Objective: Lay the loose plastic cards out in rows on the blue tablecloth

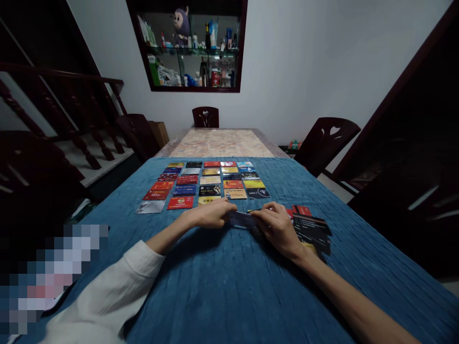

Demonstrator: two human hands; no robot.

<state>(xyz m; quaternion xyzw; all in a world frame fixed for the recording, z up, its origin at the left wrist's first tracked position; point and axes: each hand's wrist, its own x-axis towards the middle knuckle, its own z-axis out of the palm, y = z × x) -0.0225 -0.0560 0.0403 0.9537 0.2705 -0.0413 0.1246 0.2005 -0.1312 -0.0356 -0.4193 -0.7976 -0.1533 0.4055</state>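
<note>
Between my two hands is a dark, shiny plastic card (243, 220), held just above the blue cloth. My left hand (214, 213) pinches its left end, and my right hand (275, 224) grips the right end with fingers curled. Beyond them, several cards lie face up in rows; a red card (180, 202), a silvery card (150, 207) and a yellow card (209, 200) are in the nearest row. Beside and partly under my right hand is a loose heap of cards, with black cards (311, 231) and a red card (301, 210) showing.
A blue cloth (201, 296) covers the near part of the table; its marble-patterned top (222, 142) shows at the far end. Dark wooden chairs (332, 138) stand around it. A pixelated object (53, 282) is at the left edge. A shelf niche (193, 50) is in the back wall.
</note>
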